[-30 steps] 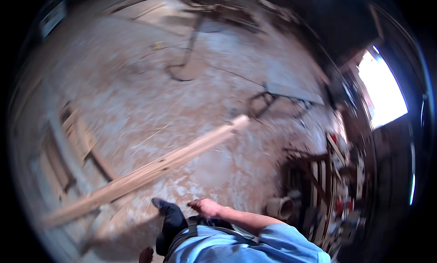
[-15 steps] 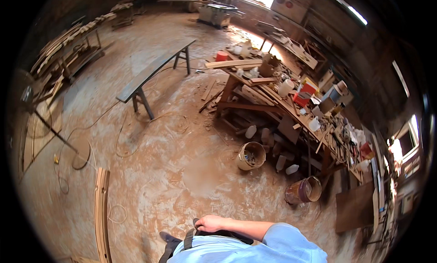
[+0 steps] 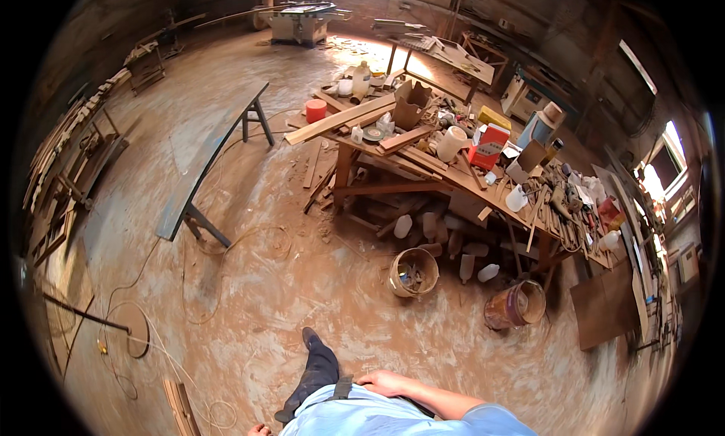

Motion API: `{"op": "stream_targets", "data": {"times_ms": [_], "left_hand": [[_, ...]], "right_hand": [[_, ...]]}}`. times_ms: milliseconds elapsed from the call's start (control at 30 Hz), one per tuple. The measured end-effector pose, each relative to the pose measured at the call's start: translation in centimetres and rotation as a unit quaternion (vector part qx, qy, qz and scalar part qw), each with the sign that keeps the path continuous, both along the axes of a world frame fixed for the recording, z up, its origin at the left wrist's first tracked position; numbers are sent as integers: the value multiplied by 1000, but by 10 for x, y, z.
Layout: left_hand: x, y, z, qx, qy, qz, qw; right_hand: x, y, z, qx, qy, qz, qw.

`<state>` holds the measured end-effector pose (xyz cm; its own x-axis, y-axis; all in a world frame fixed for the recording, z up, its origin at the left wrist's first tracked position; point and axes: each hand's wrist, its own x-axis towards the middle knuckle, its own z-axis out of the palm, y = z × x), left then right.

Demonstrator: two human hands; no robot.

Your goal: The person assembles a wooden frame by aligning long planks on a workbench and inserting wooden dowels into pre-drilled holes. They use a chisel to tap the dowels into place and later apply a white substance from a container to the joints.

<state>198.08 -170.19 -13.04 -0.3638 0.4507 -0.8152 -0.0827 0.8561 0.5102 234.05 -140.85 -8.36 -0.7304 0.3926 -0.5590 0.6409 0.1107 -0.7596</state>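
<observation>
My right hand is held in front of my waist, beside the dark strap over my light blue shirt. Its fingers are together and curl downward; their tips and anything inside them are hidden. Of my left hand, only a small part shows at the lower edge, so its fingers cannot be made out. Lower left of it on the floor side stands the end of a bundle of long wooden strips. One dark-trousered leg is stretched forward over the dusty floor.
A cluttered workbench with boards, bottles and a red-white box stands ahead right. Two buckets, one pale and one brownish, sit before it. A narrow bench is on the left; hoses and a round-based stand lie nearby.
The view has shifted: the workbench's near end and the narrow bench now sit further left. A leg has come forward, my left hand shows at the lower edge, and the wooden strips sit lower.
</observation>
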Motion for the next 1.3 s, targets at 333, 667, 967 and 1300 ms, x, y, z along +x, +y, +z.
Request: {"op": "stream_targets", "data": {"times_ms": [333,667,967,1300], "left_hand": [[-137,220,-58,-2,-11,51,999],[-200,415,-59,111,45,-74,990],[-87,504,-2,-76,-6,-177,981],[-126,599,-41,5,26,-156,987]], "right_hand": [[-13,144,38,78,-30,-196,977],[-6,247,14,36,-26,-287,957],[22,401,13,86,-18,-314,945],[23,553,72,185,-13,-317,930]]}}
